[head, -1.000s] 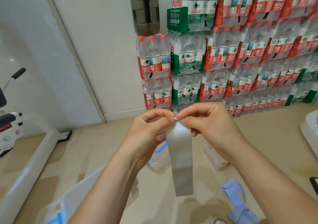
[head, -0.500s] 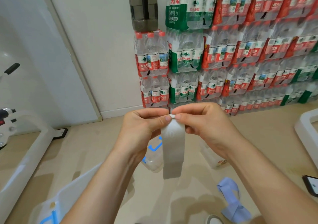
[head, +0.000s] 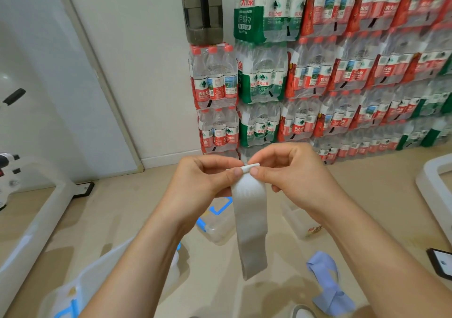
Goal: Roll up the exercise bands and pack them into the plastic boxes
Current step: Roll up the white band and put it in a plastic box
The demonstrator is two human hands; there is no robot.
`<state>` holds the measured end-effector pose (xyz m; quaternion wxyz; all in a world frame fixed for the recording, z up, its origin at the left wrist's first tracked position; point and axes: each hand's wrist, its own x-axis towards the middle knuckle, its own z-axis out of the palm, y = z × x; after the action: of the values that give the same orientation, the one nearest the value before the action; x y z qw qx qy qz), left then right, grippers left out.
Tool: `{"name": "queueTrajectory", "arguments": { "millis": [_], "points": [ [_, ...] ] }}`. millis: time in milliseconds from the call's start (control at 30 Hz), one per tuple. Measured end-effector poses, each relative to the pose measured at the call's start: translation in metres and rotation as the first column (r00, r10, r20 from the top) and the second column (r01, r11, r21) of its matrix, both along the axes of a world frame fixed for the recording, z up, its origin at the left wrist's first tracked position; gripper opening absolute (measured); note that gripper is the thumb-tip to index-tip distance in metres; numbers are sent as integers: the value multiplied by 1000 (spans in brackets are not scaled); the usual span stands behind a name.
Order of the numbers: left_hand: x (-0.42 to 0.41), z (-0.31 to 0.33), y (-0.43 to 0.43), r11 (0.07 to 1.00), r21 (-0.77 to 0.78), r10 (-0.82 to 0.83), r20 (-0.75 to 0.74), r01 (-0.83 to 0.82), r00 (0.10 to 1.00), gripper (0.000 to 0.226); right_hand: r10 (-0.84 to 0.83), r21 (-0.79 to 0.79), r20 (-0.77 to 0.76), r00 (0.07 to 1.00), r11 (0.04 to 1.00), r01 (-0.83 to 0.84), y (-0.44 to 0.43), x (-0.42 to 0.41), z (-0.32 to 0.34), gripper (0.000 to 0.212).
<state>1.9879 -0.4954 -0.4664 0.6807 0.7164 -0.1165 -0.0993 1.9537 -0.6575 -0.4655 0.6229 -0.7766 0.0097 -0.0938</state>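
A white exercise band [head: 250, 222] hangs in front of me, its top end turned into a thin tight roll. My left hand [head: 205, 180] and my right hand [head: 288, 171] pinch that roll between thumbs and fingertips, side by side. The rest of the band dangles straight down above the floor. A light blue band [head: 327, 286] lies crumpled on the floor at the lower right. A clear plastic box with blue clips [head: 215, 222] sits on the floor behind the hanging band. Another clear box [head: 302, 222] stands to its right, partly hidden by my right wrist.
A large clear bin with blue latches [head: 80, 290] sits at the lower left under my left forearm. Stacked packs of water bottles [head: 318, 78] line the back wall, a dark jug [head: 201, 9] on top. White equipment frames stand at left [head: 31, 222] and right [head: 435, 185]. A black phone [head: 440, 264] lies far right.
The rolled end has grown a little and the hanging tail of the white band has shortened. Both hands keep their pinch and stay close together; my view has shifted slightly.
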Motion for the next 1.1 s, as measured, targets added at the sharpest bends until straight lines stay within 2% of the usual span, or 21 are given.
{"name": "queueTrajectory", "arguments": {
  "millis": [167, 267, 533, 733, 867, 967, 1100],
  "points": [
    [0, 0, -1, 996, -42, 77, -5, -77, 997, 12, 37, 166, -74, 997, 986, -24, 2, 1, -2, 12],
    [1, -2, 0, 995, -37, 98, 7, -98, 995, 14, 50, 207, -87, 995, 978, -31, 3, 1, -2, 7],
    [3, -6, -2, 994, -10, 112, 46, -111, 993, 21, 49, 138, -128, 991, 990, -31, 0, 3, -5, 11],
    [4, -8, -5, 997, -4, 83, 83, -83, 993, 29, 34, 173, -120, 992, 985, -13, 1, 5, -5, 7],
    [4, -8, -4, 996, -76, -45, 0, 45, 999, 24, 11, 133, -95, 995, 991, 1, 2, 4, -4, 8],
    [5, -8, -1, 988, -136, -81, -81, 69, 993, 17, 14, 111, -76, 997, 994, -5, 2, 4, -4, 9],
    [4, -7, 2, 995, 1, -101, -46, 101, 994, 20, 4, 99, -65, 998, 995, 2, 0, 5, -5, 9]
  ]
}}
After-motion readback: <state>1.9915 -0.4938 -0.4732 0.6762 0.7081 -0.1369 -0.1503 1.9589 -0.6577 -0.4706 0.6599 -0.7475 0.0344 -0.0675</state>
